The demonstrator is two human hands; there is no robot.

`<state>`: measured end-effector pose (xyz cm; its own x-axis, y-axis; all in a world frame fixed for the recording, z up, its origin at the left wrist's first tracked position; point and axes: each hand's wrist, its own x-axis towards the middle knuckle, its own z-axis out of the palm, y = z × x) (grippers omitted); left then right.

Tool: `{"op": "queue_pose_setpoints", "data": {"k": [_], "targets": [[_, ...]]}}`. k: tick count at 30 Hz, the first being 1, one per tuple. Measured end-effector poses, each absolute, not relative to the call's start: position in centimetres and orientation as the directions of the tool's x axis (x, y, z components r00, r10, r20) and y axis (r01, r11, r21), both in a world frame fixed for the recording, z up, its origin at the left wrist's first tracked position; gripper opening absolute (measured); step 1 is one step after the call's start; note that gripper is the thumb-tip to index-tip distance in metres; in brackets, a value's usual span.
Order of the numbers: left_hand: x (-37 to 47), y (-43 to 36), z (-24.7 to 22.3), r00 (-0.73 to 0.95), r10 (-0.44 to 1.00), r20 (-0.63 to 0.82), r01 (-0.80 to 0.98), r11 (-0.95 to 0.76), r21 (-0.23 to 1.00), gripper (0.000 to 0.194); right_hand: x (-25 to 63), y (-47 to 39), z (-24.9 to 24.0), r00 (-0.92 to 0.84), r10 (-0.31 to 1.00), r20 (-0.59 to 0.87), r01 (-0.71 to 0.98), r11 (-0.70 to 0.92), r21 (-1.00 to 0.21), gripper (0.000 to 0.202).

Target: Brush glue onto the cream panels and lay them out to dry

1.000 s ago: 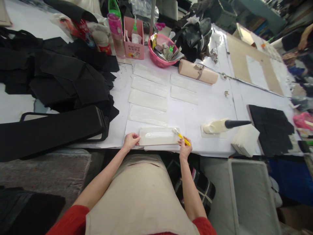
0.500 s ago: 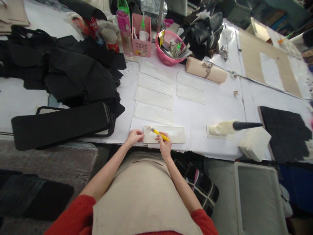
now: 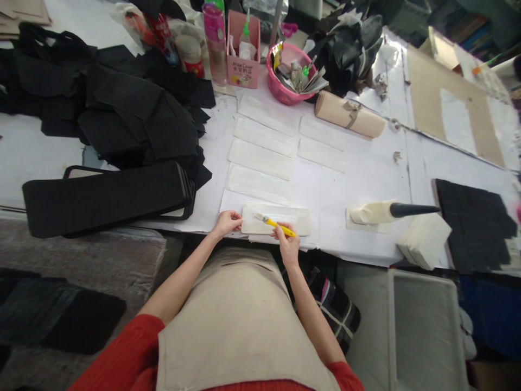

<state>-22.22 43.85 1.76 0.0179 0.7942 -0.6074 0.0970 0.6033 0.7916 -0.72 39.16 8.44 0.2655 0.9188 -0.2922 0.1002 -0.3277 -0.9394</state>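
Note:
In front of my apron lies a cream-white rectangular piece (image 3: 303,213) with rounded corners, a shiny wet streak along its upper face. My right hand (image 3: 288,243) is closed around the yellow handle of a paintbrush (image 3: 271,221), whose pale bristles rest on the piece left of its middle. My left hand (image 3: 228,224) pinches the left end of the same piece between thumb and fingers. Beyond it, several similar whitish strips (image 3: 260,158) lie in two columns on white paper, with a glossy film on them.
Black panels (image 3: 106,198) are stacked at the left below a heap of black pieces (image 3: 122,108). A glue bottle with a dark nozzle (image 3: 374,212) lies at right, beside white cards (image 3: 425,239). A pink basket (image 3: 285,96) and a tan roll (image 3: 337,113) stand farther back.
The brush in my right hand has slid right along the white piece. My left hand stays at its left end. The whole view has shifted slightly.

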Motion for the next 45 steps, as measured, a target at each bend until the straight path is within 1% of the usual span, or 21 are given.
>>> {"op": "queue_pose_setpoints", "data": {"k": [2,5,9,15,19,23,25,29,31,33,36,39,41,43,45], "targets": [[-22.2,43.8,1.7,0.019,0.796,-0.605,0.096,0.601,0.794,0.011,-0.8,39.7,8.1,0.343,0.891,-0.297,0.053,-0.334,-0.941,0.04],[-22.2,43.8,1.6,0.023,0.796,-0.604,0.09,0.601,0.795,0.011,-1.5,39.8,7.2,0.372,0.844,-0.387,-0.046,-0.4,-0.916,0.043],[-22.3,43.8,1.6,0.023,0.799,-0.601,0.073,0.599,0.798,0.013,-2.3,38.4,6.5,0.28,0.834,-0.475,-0.078,-0.473,-0.877,0.046],[-22.3,43.8,1.9,0.03,0.792,-0.609,0.078,0.606,0.792,0.014,-2.4,37.0,6.9,0.129,0.857,-0.499,-0.048,-0.497,-0.867,0.042],[-22.2,43.7,2.1,0.022,0.801,-0.598,0.082,0.595,0.8,0.012,-1.2,36.5,7.6,0.115,0.883,-0.454,0.036,-0.461,-0.887,0.038],[-22.2,43.6,2.1,0.0,0.815,-0.58,0.092,0.577,0.811,0.012,0.2,36.2,8.4,0.196,0.904,-0.379,0.126,-0.407,-0.905,0.034],[-22.2,43.6,2.1,0.001,0.818,-0.575,0.101,0.572,0.814,0.012,-0.1,36.2,8.6,0.214,0.911,-0.352,0.125,-0.383,-0.915,0.033],[-22.3,43.6,1.8,0.008,0.824,-0.566,0.121,0.561,0.819,0.012,-1.9,36.0,8.0,0.129,0.927,-0.351,0.111,-0.365,-0.924,0.032],[-22.3,43.6,1.6,0.004,0.829,-0.559,0.134,0.553,0.822,0.011,-1.7,35.9,7.5,0.135,0.93,-0.341,0.133,-0.359,-0.924,0.03],[-22.3,43.5,1.4,0.0,0.839,-0.544,0.147,0.538,0.83,0.011,-0.2,35.6,7.2,0.217,0.923,-0.318,0.158,-0.355,-0.921,0.031],[-22.3,43.4,1.2,0.002,0.851,-0.526,0.16,0.519,0.84,0.013,4.2,35.2,7.3,0.414,0.875,-0.252,0.204,-0.359,-0.911,0.034],[-22.2,43.4,1.1,0.006,0.856,-0.517,0.166,0.509,0.845,0.014,8.1,35.1,8.0,0.601,0.789,-0.129,0.295,-0.369,-0.881,0.034],[-22.3,43.4,1.0,0.01,0.861,-0.509,0.167,0.501,0.849,0.014,8.7,35.1,8.7,0.654,0.755,-0.037,0.369,-0.361,-0.856,0.034],[-22.4,43.5,1.0,0.021,0.86,-0.51,0.162,0.501,0.85,0.015,7.4,35.1,9.2,0.604,0.797,-0.016,0.399,-0.32,-0.859,0.032],[-22.4,43.6,1.1,0.036,0.852,-0.523,0.153,0.512,0.845,0.016,4.7,35.1,9.6,0.442,0.894,-0.079,0.377,-0.265,-0.888,0.029]]}}
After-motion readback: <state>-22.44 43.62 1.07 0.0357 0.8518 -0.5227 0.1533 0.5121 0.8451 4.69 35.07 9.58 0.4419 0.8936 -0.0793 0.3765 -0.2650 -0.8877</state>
